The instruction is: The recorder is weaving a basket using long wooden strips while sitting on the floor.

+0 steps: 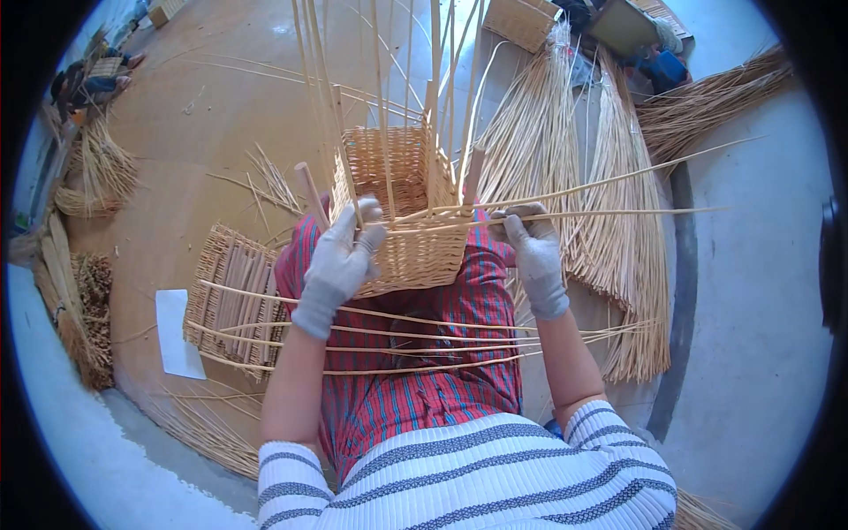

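A half-woven wicker basket (424, 256) rests on my lap, with tall thin stakes (385, 132) rising from its walls and thick wooden posts (472, 177) at its corners. My left hand (346, 252), in a grey-white glove, is at the near left corner; its fingers curl round a thin upright stake there. My gloved right hand (534, 252) is closed, just right of the basket, on long pale wicker strands (609, 215). These strands run from the near rim out to the right. Parts of both hands' fingertips are hidden.
Several loose strands (424, 336) lie across my thighs. On the left are a woven tray of short sticks (243, 274) and a white sheet (179, 336). Large wicker bundles (618, 256) spread over the floor to the right. Another person (102, 84) sits at far left.
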`<action>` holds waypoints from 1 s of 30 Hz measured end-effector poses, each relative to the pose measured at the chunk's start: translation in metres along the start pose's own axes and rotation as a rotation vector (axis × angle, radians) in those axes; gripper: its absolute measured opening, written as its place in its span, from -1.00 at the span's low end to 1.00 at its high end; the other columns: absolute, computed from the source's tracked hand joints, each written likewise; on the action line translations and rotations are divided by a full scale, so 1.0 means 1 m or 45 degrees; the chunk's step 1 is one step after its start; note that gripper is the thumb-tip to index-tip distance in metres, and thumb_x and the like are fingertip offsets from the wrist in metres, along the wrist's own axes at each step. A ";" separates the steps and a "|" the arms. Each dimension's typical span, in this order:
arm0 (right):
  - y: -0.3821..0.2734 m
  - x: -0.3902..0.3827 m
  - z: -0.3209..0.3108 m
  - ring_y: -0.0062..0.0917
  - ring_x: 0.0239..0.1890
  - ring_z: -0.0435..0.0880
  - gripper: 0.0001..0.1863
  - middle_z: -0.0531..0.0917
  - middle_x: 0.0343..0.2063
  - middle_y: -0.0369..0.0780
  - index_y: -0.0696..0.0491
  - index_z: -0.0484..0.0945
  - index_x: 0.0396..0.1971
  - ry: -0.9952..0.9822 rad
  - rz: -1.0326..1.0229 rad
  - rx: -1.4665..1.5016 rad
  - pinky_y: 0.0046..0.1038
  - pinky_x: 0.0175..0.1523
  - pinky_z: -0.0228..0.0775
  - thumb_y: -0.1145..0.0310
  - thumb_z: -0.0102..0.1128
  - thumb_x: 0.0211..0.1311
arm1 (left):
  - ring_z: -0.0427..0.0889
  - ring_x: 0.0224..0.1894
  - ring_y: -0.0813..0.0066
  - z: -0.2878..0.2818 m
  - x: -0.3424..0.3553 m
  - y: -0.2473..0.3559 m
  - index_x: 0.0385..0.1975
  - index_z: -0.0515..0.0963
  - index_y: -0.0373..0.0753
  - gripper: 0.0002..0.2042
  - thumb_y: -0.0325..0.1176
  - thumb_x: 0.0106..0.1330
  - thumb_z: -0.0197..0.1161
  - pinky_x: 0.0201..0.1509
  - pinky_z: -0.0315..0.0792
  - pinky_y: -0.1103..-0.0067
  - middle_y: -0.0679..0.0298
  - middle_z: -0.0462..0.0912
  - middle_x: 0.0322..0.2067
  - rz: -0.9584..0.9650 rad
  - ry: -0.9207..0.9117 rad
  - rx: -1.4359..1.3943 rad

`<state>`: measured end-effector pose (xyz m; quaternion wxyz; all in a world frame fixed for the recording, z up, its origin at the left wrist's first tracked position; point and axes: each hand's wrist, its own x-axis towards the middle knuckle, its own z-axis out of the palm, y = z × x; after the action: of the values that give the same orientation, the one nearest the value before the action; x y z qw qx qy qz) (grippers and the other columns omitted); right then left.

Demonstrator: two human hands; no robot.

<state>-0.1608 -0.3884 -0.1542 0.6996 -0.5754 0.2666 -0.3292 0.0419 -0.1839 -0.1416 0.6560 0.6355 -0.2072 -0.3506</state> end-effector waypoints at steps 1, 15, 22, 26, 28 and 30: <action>-0.001 -0.001 0.004 -0.49 -0.25 0.74 -0.91 0.71 -0.27 -0.15 0.15 0.48 -0.16 0.050 -0.053 0.006 -0.44 -0.05 0.63 0.53 0.13 0.40 | 0.51 -0.32 0.71 -0.001 0.001 0.009 -0.05 0.54 -0.26 -0.80 -0.45 0.37 0.28 -0.36 0.47 0.65 0.35 0.64 -0.28 -0.118 -0.033 0.283; -0.009 0.103 0.231 -0.58 -0.18 0.57 -0.52 0.59 -0.19 -0.26 0.12 0.40 0.27 0.033 -0.582 0.166 -0.50 -0.11 0.47 0.34 0.15 0.40 | 0.37 -0.47 0.69 0.008 0.029 -0.053 -0.38 0.53 -0.26 -0.80 -0.28 0.45 0.18 -0.35 0.34 0.58 0.41 0.44 -0.59 0.085 0.314 0.372; 0.021 0.007 0.098 -0.60 -0.49 0.40 -0.62 0.41 -0.50 -0.36 0.02 0.44 -0.25 0.002 -0.553 0.475 -0.38 -0.16 0.45 0.02 -0.20 0.58 | 0.42 -0.45 0.64 -0.003 0.029 -0.039 -0.34 0.53 -0.29 -0.78 -0.25 0.44 0.20 -0.28 0.35 0.60 0.39 0.54 -0.53 0.159 0.223 0.288; -0.005 0.004 0.104 -0.55 -0.45 0.48 -0.61 0.40 -0.57 -0.32 0.02 0.40 -0.30 0.044 -0.280 0.499 -0.20 -0.01 0.52 0.01 -0.18 0.56 | 0.44 -0.68 0.66 -0.006 0.005 -0.005 -0.36 0.58 -0.24 -0.69 -0.11 0.46 0.18 -0.62 0.30 0.69 0.41 0.59 -0.48 -0.028 0.154 -0.214; -0.003 0.001 0.097 -0.52 -0.43 0.51 -0.65 0.42 -0.56 -0.31 0.04 0.40 -0.28 0.049 -0.263 0.564 -0.15 0.01 0.52 0.07 -0.15 0.57 | 0.42 -0.76 0.70 0.009 0.005 -0.003 -0.30 0.60 -0.22 -0.73 -0.12 0.45 0.20 -0.76 0.21 0.72 0.38 0.60 -0.46 0.029 0.234 -0.195; 0.005 -0.031 0.104 -0.51 -0.41 0.54 -0.68 0.46 -0.54 -0.29 0.05 0.41 -0.26 -0.035 -0.342 0.499 -0.17 0.02 0.52 0.11 -0.13 0.57 | 0.45 -0.72 0.72 0.014 0.017 -0.030 -0.19 0.60 -0.25 -0.77 -0.20 0.42 0.26 -0.74 0.23 0.75 0.33 0.62 -0.44 0.087 0.332 0.029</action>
<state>-0.1021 -0.2985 -0.1385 0.7514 -0.4633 0.1090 -0.4569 0.0374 -0.2043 -0.1721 0.6817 0.6756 -0.1458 -0.2400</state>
